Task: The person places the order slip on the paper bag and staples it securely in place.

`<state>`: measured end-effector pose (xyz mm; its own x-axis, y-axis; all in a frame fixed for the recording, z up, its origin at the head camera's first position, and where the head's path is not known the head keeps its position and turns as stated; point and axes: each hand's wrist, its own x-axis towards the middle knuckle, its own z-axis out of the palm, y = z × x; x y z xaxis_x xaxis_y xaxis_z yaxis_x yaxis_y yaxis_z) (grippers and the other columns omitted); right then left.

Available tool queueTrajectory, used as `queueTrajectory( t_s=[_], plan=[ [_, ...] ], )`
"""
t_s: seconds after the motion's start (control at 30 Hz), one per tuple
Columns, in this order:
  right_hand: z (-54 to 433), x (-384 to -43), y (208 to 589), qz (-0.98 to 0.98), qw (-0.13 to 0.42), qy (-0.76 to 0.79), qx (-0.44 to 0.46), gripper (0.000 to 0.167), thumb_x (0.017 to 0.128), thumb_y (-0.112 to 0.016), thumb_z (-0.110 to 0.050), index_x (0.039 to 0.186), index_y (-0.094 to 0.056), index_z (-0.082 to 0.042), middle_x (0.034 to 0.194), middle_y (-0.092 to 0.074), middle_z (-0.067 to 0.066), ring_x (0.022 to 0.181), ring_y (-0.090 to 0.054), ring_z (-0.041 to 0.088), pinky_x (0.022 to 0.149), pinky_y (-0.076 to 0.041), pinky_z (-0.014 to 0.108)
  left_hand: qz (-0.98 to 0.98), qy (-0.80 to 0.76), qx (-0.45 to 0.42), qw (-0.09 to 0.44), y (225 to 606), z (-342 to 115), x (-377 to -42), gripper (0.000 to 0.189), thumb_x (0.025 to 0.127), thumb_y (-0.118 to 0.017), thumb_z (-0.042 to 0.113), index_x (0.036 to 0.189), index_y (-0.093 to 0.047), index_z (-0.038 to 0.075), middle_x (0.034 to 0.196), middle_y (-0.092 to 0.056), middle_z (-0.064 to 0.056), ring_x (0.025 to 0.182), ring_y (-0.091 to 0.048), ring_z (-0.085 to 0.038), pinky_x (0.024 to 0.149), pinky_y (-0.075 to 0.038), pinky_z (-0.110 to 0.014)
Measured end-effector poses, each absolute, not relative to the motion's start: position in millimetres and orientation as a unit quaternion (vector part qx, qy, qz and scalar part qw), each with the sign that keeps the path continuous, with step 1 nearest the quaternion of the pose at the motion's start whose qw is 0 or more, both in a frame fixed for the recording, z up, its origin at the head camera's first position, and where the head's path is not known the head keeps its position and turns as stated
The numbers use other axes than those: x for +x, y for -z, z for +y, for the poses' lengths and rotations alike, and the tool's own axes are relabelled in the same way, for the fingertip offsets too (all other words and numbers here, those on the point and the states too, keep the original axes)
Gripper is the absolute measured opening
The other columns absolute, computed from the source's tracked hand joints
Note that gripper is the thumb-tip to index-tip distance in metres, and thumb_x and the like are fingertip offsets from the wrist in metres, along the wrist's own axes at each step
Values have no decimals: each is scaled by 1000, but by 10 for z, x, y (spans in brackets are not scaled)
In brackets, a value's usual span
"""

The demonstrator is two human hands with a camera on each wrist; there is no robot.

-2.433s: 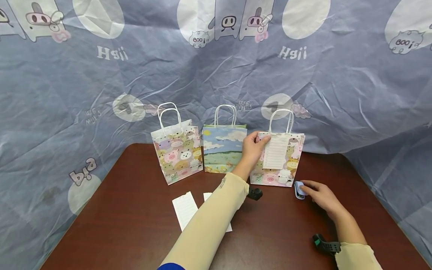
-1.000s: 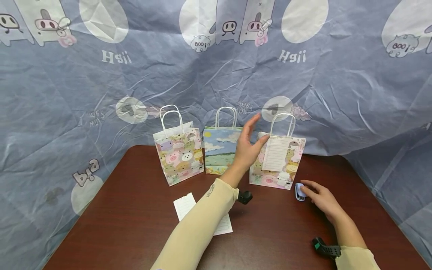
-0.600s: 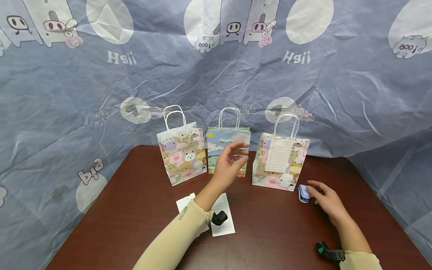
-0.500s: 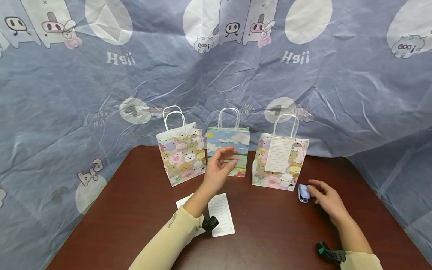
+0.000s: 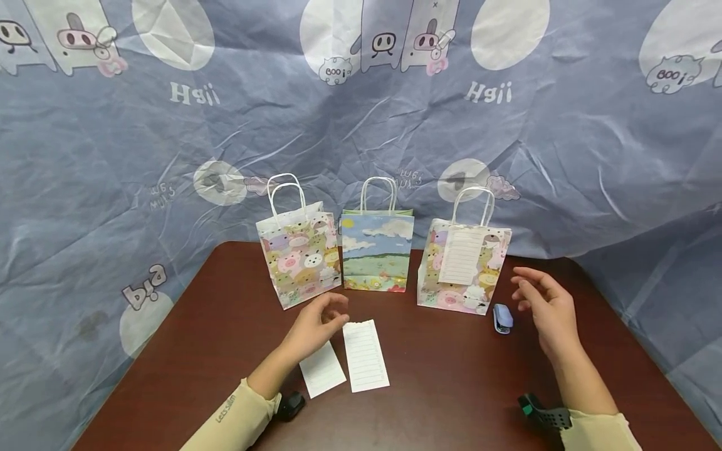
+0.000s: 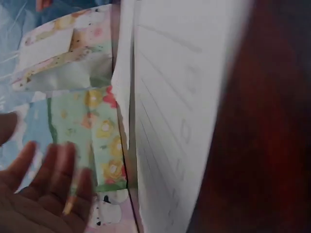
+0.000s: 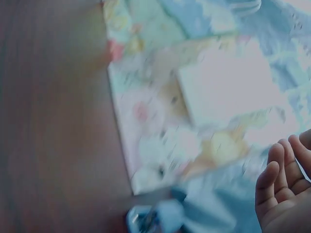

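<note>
Left hand holds nothing, fingers loosely bent, over the far part of the left slip, right slip just beside; right hand likewise holds nothing, relaxed, with the stapler on the table near its left side. Left wrist view separates four fingers that overlap in the head view. Slips' long axes run away from the person, far ends leaning left; stapler's axis runs front to back.

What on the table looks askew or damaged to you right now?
The leftmost animal-print paper bag stands turned at an angle, unlike the landscape-print paper bag beside it. The right loose lined sheet has a ragged top edge, as if torn.
</note>
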<state>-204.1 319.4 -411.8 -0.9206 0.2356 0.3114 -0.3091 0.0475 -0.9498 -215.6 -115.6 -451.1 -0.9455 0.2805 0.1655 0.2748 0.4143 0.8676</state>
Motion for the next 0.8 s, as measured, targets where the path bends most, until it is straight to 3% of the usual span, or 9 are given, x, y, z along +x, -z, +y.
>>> queueTrajectory(
  t_s=[0.2, 0.37, 0.57, 0.8],
  plan=[
    [2884, -2045, 3858, -643, 195, -735, 87, 28, 99, -60, -6, 124, -61, 7, 95, -72, -2, 71, -63, 10, 57, -51, 18, 875, -447, 188, 8, 4632, -1215, -2130, 36, 94, -70, 26, 127, -63, 11, 123, -64, -10, 108, -61, -25, 85, -51, -42],
    [2664, -2128, 3708, -638, 180, -739, 122, 27, 99, -59, -5, 124, -62, 6, 97, -72, -1, 72, -64, 10, 58, -52, 19, 884, -438, 160, 13, 4681, -1241, -2157, 34, 92, -72, 25, 124, -66, 12, 118, -65, -8, 109, -60, -26, 84, -50, -41],
    [2466, -2256, 3586, -665, 170, -715, 133, 29, 100, -60, -10, 125, -61, 4, 101, -70, -2, 73, -63, 11, 59, -52, 20, 887, -438, 146, 18, 4816, -1270, -2219, 35, 89, -76, 23, 122, -69, 13, 119, -66, -4, 112, -62, -24, 92, -50, -44],
    [2221, -2421, 3402, -678, 158, -701, 155, 33, 100, -60, -12, 129, -59, 3, 110, -69, -2, 75, -66, 11, 61, -51, 21, 892, -419, 168, -14, 4918, -1281, -2247, 34, 87, -77, 24, 119, -72, 16, 122, -67, -4, 115, -58, -28, 96, -35, -56]
  ],
)
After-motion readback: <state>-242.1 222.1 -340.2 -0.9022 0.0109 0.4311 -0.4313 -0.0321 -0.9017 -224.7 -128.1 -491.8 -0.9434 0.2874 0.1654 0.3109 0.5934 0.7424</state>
